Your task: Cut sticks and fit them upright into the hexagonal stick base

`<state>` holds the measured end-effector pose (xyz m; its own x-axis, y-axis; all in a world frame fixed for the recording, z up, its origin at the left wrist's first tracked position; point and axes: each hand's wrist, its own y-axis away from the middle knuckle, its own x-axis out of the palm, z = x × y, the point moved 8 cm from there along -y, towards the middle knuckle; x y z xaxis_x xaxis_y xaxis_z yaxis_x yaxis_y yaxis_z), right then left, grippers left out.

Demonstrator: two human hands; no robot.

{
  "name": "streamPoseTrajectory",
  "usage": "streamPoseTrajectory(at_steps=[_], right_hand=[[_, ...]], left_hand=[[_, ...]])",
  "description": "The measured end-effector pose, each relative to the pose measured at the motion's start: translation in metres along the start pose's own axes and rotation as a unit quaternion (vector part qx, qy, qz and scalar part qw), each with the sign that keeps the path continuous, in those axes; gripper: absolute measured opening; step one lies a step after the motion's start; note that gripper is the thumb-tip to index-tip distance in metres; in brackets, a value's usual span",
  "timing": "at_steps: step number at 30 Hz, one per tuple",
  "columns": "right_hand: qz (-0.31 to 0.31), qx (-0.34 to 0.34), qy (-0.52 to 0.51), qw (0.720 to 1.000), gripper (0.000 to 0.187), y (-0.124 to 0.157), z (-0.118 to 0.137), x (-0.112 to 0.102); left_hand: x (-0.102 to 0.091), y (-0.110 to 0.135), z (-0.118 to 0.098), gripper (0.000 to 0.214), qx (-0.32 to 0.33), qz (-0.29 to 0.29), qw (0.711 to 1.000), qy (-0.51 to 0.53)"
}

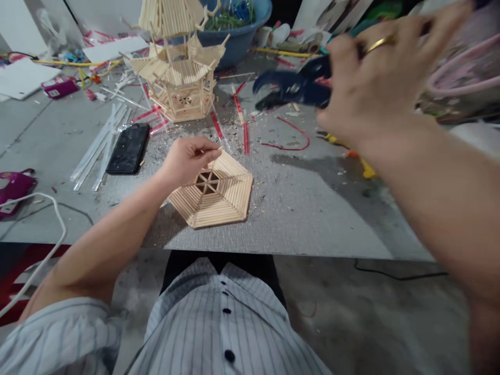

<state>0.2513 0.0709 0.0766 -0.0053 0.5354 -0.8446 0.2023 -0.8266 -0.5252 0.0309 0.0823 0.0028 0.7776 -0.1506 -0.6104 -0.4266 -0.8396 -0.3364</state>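
Observation:
A hexagonal panel of thin wooden sticks (222, 203) lies flat on the table, with spokes across a small dark opening in its middle. My left hand (191, 159) is over its far left part, thumb and fingers pinched together near the far corner. Whatever is between those fingertips is too small to make out. Raised to the right, above the table, my right hand (383, 78) is closed around a dark blue pair of cutters with curved jaws (292, 88). The jaws point left and are somewhat blurred. A ring is on one finger of this hand.
A stick-built pagoda model (179, 73) stands behind the panel, near a blue basin (242, 41). Left of the panel lie a black phone (128, 148) and clear glue sticks (101, 148). Red-and-clear strips (246, 138), a red cord (307, 140) and a purple glue gun (15, 190) are also there.

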Motion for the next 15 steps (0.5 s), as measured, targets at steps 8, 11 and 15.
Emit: streamPoseTrajectory(at_steps=[8, 11, 15], right_hand=[[0.003, 0.111, -0.142, 0.984, 0.059, 0.016, 0.005, 0.061], [-0.008, 0.081, -0.185, 0.979, 0.055, 0.026, 0.021, 0.074], [0.024, 0.021, -0.187, 0.982, 0.057, 0.037, 0.044, 0.077]], left_hand=[[-0.006, -0.039, -0.011, 0.016, 0.057, 0.038, 0.995, -0.078], [-0.003, -0.04, -0.008, 0.017, 0.082, 0.009, 0.995, -0.056], [0.003, -0.034, -0.001, 0.026, 0.131, -0.02, 0.991, -0.031]])
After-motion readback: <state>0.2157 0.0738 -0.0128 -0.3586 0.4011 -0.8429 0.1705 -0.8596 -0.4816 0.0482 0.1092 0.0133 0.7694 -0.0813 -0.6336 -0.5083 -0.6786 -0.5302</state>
